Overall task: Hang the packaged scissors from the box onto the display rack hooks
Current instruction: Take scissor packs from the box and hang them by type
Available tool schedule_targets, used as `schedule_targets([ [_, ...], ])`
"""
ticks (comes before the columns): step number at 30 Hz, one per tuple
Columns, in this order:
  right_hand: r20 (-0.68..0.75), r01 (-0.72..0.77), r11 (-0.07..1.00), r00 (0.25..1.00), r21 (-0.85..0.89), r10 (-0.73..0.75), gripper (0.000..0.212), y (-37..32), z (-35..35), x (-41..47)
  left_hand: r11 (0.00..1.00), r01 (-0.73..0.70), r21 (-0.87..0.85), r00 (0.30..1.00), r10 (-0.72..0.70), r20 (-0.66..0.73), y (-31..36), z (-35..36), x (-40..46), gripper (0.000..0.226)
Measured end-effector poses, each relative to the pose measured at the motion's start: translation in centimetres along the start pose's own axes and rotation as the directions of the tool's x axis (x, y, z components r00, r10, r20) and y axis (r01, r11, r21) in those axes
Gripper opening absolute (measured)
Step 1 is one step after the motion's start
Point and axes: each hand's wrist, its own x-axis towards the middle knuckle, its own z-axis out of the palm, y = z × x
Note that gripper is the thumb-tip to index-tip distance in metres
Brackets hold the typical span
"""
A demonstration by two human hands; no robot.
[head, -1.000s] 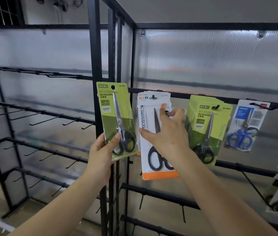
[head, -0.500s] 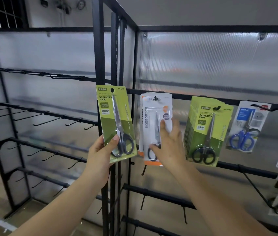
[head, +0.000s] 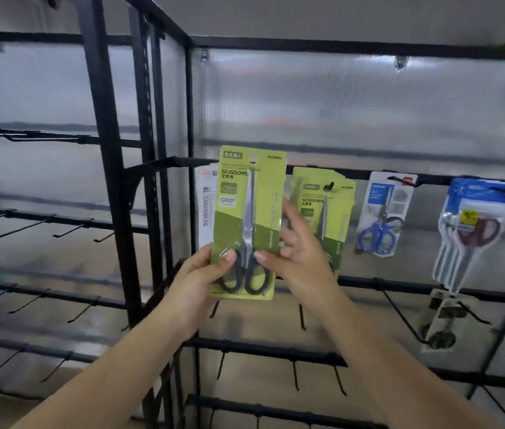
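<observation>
Display rack (head: 112, 187): black metal frame with horizontal bars carrying forward-pointing hooks; translucent ribbed panels behind. The left bay's hooks are bare; the right bay's upper bar carries hung packs.
Green stack (head: 334, 212): several green scissor packs hung together on one hook of the upper bar, near the bar's middle; partly hidden by the right hand.
White-and-blue stack (head: 474, 230): packs with red-handled scissors, hung toward the right end of the upper bar.
White pack (head: 205, 209): hung at the left end of the upper bar, mostly hidden behind the held pack.
Blue pack (head: 382, 212): blue-handled scissors, hung between the green stack and the white-and-blue stack.
Held green pack (head: 246, 221): upright, black-handled scissors, in front of the upper bar's left part; its hang hole is on no hook.
Left hand (head: 197, 277): grips the held pack's lower left edge, thumb across the front.
Right hand (head: 300, 258): thumb tip on the pack's front near the scissor handles; remaining fingers loosely spread along its right edge; contact behind the pack cannot be determined.
</observation>
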Motion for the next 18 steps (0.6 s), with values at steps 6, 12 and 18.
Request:
schedule_targets([
  [6, -0.163, -0.035, 0.993, 0.986, -0.115, 0.016, 0.090, 0.2, -7.0, -2.3, 0.677, -0.227, 0.700, 0.972, 0.197, 0.126, -2.3, 6.1, 2.8, 0.012],
  [12, -0.104, -0.106, 0.980, 0.991, -0.169, 0.089, 0.088, 1.0, -10.7, -2.7, 0.056, -0.272, 0.961, 0.937, 0.243, 0.251, -2.4, 9.1, 3.5, 0.040],
  [18, -0.052, -0.131, 0.961, 0.991, -0.245, 0.122, 0.089, 1.7, -11.3, -2.1, -0.111, -0.232, 0.966, 0.937, 0.240, 0.252, -2.7, 9.2, 3.2, 0.048],
])
